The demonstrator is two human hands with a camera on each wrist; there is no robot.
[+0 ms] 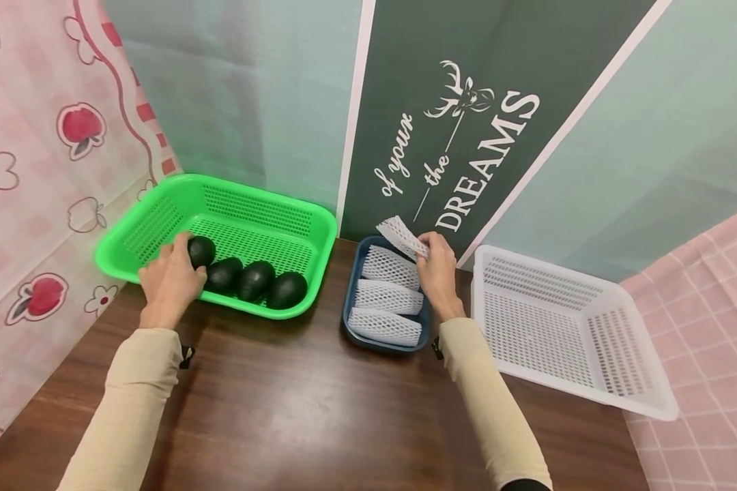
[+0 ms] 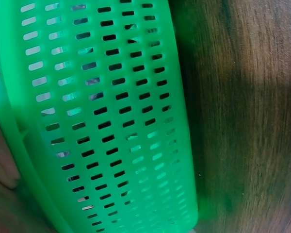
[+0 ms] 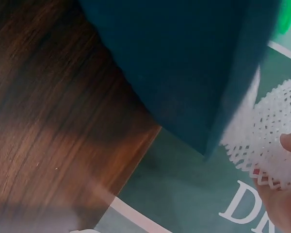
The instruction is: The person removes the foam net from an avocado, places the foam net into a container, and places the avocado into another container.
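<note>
My left hand (image 1: 170, 278) reaches over the near rim of the green basket (image 1: 327, 235) and grips a dark avocado (image 1: 202, 251) at its left end. Three more avocados (image 1: 256, 280) lie in a row to the right of it. In the left wrist view, the basket's slotted wall (image 2: 99, 111) hides most of that hand. My right hand (image 1: 437, 271) pinches one end of a white foam net sleeve (image 1: 401, 235), which points up and to the left. Below this hand, several similar foam net sleeves (image 1: 385, 327) lie in a dark blue tray (image 1: 377, 346).
A white slotted basket (image 1: 531, 327) stands on the right of the brown wooden table (image 1: 282, 409). Behind everything hangs a green cloth (image 1: 467, 41) with white lettering. Pink patterned cloth (image 1: 31, 204) borders the left side, and checked pink cloth (image 1: 706, 327) the right.
</note>
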